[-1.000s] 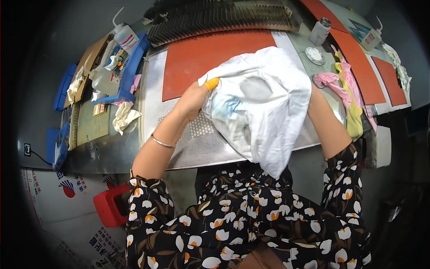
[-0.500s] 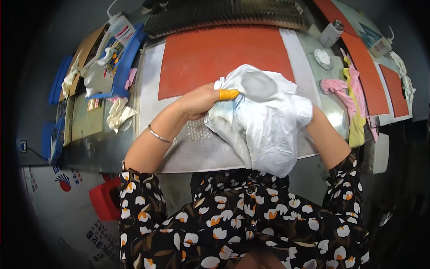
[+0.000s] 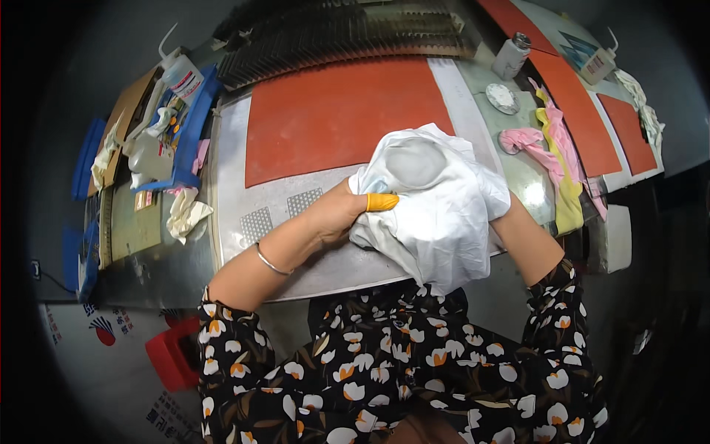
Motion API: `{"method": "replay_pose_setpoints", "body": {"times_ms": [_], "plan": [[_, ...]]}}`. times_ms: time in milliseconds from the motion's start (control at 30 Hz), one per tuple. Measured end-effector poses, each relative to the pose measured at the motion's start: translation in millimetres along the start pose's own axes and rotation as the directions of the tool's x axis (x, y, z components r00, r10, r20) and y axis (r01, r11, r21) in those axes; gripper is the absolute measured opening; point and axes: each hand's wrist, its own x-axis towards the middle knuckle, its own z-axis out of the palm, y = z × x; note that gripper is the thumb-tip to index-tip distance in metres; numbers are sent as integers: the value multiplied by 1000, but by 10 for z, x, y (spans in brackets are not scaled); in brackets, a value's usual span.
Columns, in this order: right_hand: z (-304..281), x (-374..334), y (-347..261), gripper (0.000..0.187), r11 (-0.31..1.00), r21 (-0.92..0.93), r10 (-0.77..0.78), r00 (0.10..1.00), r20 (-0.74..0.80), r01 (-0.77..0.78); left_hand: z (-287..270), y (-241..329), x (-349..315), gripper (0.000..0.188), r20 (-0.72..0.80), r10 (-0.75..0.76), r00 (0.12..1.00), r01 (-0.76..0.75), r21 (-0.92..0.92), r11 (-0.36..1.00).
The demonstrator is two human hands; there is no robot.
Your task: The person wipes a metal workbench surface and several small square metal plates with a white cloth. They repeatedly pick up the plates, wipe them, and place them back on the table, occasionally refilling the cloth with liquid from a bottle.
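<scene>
1. Fingers (image 3: 347, 211) of the left hand (image 3: 333, 218), one capped in orange rubber, pinch the bunched white cloth garment (image 3: 436, 207).
2. Right hand's fingers are hidden under it; grip unclear.
3. Garment hangs above the desk (image 3: 244, 200), beside an orange rectangular mat (image 3: 333, 118).

A large orange mat (image 3: 336, 115) covers the middle of the bench, with a dark ribbed rack (image 3: 340, 37) behind it. Pink and yellow cloths (image 3: 551, 159) lie draped to the right (one over the other), near a small round disc (image 3: 503, 98) and a metal can (image 3: 512, 55). A blue tray (image 3: 194, 122) sits left, a crumpled white rag (image 3: 185, 214) beside it.
</scene>
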Motion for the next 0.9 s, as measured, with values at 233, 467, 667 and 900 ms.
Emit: {"method": "replay_pose_setpoints", "body": {"times_ms": [233, 467, 667, 900], "plan": [[227, -239, -57, 29, 992, 89, -77, 992, -102, 87, 124, -70, -87, 45, -45, 111, 993, -104, 128, 986], [-477, -592, 117, 36, 762, 579, -207, 956, -209, 292, 71, -137, -109, 42, 2, 141, 990, -141, 91, 986], [-275, -940, -383, 22, 895, -386, -433, 651, -624, 225, 150, -120, -91, 42, 127, 123, 984, -137, 105, 985], [453, -1006, -276, 20, 446, -894, -585, 769, -258, 39, 267, -82, -142, 44, 125, 221, 967, -226, 34, 973]]}}
